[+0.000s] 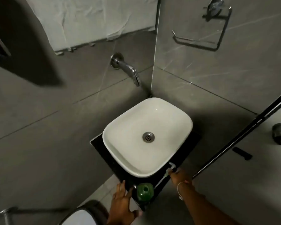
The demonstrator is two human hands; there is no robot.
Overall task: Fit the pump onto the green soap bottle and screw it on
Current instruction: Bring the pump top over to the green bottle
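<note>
The green soap bottle (pixel 145 191) stands uncapped on the black counter (pixel 99 147), at its near corner in front of the white basin (pixel 173 118). Its open neck faces up. My left hand (pixel 122 202) is spread just left of the bottle, fingers apart, touching the counter edge and not the bottle. My right hand (pixel 178 176) is closed on the white pump (pixel 169 168), which lies at the basin's near right side with its tube running down toward the bottle.
A chrome tap (pixel 128 70) juts from the grey tiled wall above the basin. A metal holder (pixel 216 28) hangs on the right wall. A dark door edge (pixel 243 135) runs diagonally at right. A white toilet rim (pixel 78 216) shows at the bottom left.
</note>
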